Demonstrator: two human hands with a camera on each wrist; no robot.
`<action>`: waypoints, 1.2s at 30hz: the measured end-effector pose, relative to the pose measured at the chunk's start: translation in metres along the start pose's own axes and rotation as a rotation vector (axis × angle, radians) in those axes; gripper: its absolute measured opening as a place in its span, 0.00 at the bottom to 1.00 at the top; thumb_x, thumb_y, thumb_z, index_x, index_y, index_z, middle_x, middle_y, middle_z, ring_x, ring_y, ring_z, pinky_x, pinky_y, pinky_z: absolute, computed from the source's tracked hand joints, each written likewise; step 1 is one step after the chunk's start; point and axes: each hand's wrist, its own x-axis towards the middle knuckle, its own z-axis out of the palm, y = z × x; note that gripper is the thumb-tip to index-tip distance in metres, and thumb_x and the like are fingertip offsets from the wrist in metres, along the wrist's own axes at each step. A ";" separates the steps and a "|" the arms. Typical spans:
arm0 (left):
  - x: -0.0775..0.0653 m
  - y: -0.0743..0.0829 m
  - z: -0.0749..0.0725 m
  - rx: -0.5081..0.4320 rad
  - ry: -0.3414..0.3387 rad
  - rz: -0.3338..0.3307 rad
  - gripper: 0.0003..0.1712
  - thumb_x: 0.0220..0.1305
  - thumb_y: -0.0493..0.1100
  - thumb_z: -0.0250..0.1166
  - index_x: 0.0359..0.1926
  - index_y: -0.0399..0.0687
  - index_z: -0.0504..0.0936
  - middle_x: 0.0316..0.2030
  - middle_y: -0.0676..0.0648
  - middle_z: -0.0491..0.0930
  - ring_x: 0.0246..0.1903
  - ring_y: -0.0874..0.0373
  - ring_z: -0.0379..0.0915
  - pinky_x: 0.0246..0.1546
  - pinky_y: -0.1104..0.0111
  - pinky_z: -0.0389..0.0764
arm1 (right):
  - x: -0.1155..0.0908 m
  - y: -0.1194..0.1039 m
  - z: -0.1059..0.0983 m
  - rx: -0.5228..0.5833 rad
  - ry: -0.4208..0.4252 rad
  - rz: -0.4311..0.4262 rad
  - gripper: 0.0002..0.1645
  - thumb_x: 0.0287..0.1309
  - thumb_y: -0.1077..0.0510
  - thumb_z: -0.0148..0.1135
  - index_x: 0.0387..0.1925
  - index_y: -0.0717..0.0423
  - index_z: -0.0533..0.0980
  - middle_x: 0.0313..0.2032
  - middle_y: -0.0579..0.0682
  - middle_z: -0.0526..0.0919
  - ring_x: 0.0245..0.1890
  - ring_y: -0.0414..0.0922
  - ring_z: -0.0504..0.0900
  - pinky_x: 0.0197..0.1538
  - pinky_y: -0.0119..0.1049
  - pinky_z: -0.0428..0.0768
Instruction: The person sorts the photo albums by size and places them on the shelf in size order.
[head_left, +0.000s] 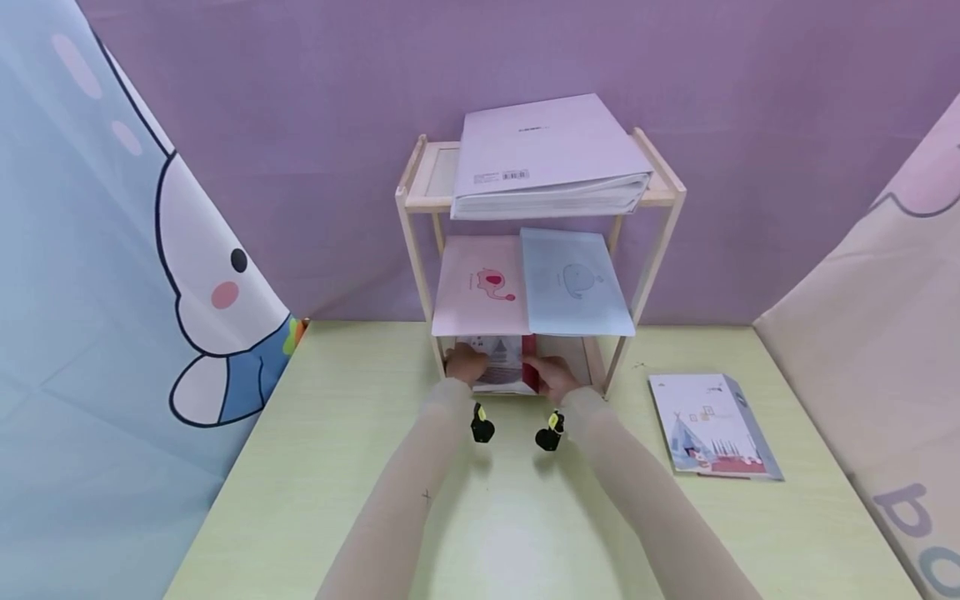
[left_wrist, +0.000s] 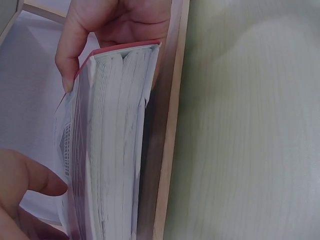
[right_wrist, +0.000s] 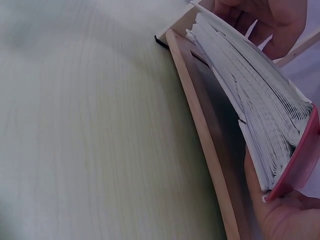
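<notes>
A thick book (head_left: 501,362) with a red spine and a grey-white cover is at the bottom level of a small wooden shelf (head_left: 411,242). Its page edges (left_wrist: 115,140) face outward, and it lies tilted, its spine end raised off the shelf board. My right hand (head_left: 553,379) grips the spine end, thumb on the cover and fingers underneath, as the left wrist view shows. At the other end my left hand (head_left: 467,364) holds the book, thumb (left_wrist: 45,180) over the cover; its other fingers are partly hidden.
Above the hands, a pink folder (head_left: 480,292) and a blue folder (head_left: 577,283) lie on the middle level, edges overhanging the front. A thick white binder (head_left: 547,158) rests on top. To the right, another book (head_left: 712,425) with a tent picture lies on the table (head_left: 300,500).
</notes>
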 end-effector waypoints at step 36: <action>0.005 -0.003 0.004 0.002 -0.020 -0.002 0.23 0.61 0.43 0.51 0.51 0.31 0.75 0.54 0.34 0.71 0.53 0.39 0.63 0.54 0.50 0.68 | 0.006 0.008 0.007 -0.094 0.019 -0.054 0.28 0.57 0.53 0.63 0.51 0.70 0.70 0.37 0.54 0.76 0.30 0.43 0.74 0.29 0.32 0.72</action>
